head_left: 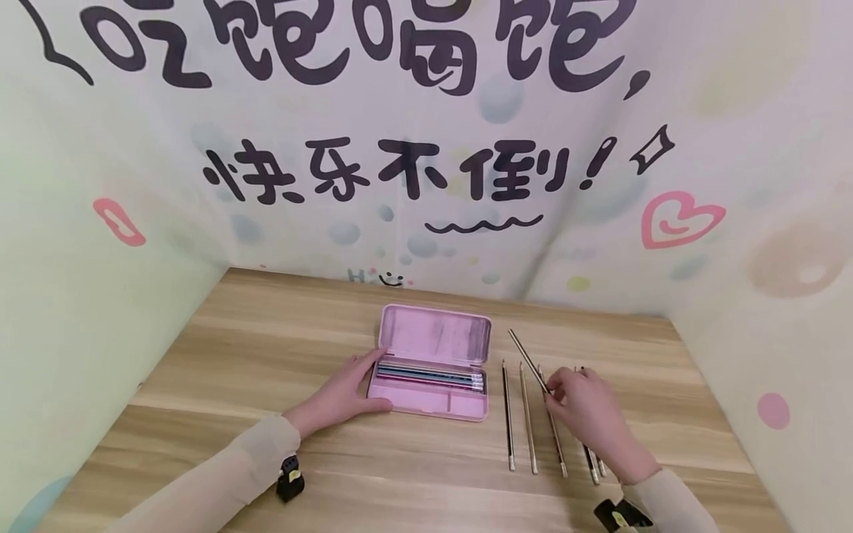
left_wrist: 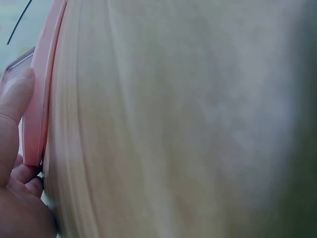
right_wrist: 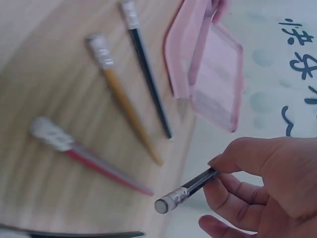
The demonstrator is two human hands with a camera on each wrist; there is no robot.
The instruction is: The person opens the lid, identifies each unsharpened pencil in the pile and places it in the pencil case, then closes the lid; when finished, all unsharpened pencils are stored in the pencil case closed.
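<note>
An open pink pencil case (head_left: 409, 398) lies on the table with its lid raised at the back. Several pencils (head_left: 426, 375) lie side by side in its rear compartment. My left hand (head_left: 338, 400) holds the case by its left end, the thumb at the front corner and the fingers toward the back. My right hand (head_left: 589, 414) pinches a dark pencil (right_wrist: 200, 181) between thumb and fingers. That pencil is tilted, its eraser end toward the wrist camera, above the loose pencils to the right of the case.
Loose eraser-tipped pencils lie in a rough row right of the case, among them a black pencil (right_wrist: 148, 74), a yellow one (right_wrist: 124, 99) and a red one (right_wrist: 106, 166). More pencils (head_left: 591, 466) lie partly under my right hand. A printed wall cloth (head_left: 320, 244) borders the wooden table (head_left: 266, 333).
</note>
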